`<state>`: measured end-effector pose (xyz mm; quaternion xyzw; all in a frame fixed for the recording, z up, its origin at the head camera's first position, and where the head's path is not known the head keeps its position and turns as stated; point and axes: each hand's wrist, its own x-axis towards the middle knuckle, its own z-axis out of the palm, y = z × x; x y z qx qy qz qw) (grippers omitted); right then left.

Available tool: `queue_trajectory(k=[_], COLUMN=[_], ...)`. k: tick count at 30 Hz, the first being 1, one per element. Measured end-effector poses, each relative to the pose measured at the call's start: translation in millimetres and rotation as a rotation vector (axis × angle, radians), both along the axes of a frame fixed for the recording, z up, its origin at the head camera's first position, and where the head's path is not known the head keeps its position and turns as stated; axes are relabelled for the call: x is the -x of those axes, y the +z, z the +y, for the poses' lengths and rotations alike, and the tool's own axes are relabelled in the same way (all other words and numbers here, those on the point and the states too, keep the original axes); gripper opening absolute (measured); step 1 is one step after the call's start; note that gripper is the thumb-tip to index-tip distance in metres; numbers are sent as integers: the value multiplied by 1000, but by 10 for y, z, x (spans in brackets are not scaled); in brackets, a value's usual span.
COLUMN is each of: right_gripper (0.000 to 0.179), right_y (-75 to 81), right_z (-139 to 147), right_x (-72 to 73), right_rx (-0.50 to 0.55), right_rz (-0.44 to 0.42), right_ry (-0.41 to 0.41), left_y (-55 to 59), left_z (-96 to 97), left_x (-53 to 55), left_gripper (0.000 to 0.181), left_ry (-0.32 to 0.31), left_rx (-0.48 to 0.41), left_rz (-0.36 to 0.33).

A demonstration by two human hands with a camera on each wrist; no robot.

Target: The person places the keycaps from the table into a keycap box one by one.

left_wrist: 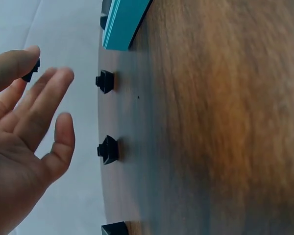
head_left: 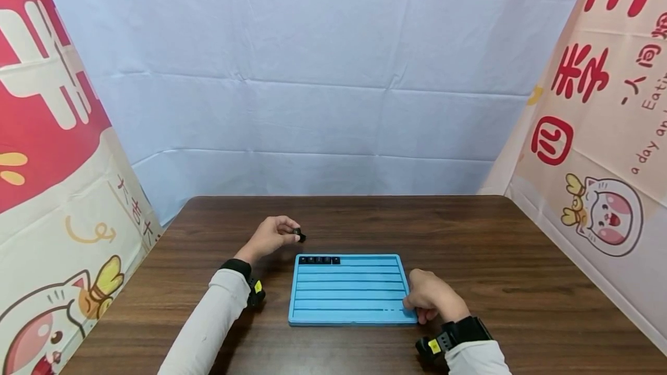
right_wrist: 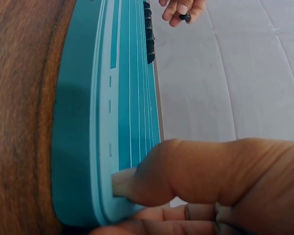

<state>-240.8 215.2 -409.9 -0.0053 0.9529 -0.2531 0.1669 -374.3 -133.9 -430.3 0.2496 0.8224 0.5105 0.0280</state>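
Observation:
My left hand [head_left: 270, 238] is beyond the board's far left corner. Between thumb and finger it pinches a small black keycap [left_wrist: 31, 71]; the other fingers are spread apart in the left wrist view. A light blue slotted board [head_left: 344, 300] lies flat on the table. Several black keycaps [head_left: 319, 260] sit side by side at the left end of its far row. My right hand [head_left: 431, 293] grips the board's near right corner, with the thumb [right_wrist: 130, 183] on the top face and the other fingers curled at the side.
Loose black pieces stand on the brown wooden table [head_left: 500, 259], among them one keycap [left_wrist: 106, 81] near the board and another keycap [left_wrist: 108, 150] further off. A pale cloth [head_left: 323, 74] hangs behind the table, with printed cloths at both sides.

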Motion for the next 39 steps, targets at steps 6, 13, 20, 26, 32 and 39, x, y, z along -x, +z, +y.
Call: queue_trajectory(k=[6,13,20,26,32,39], right_gripper=[19,19,19,19,21,20], right_y=[-2,4,9,15,16,13], right_z=[4,6,6,7,7,7], right_x=[-1,-7,-13,-15,-25,-20], right_rx=[3,-4,-1,17,15,13], right_rz=[1,2,0,-11,-1,-5], right_ry=[0,2,4,-6,-3,-3], left_y=[4,40,55,68,94,109], left_z=[34,81,98,144,228,350], left_x=[-16,-30,-53,-76,-107,-131], left_gripper=[22,18,12,12,13,13], left_ry=[6,70,72,68,42,-26], left_rx=[34,48,67,106,145,178], left_rz=[65,41,48,77,88,103])
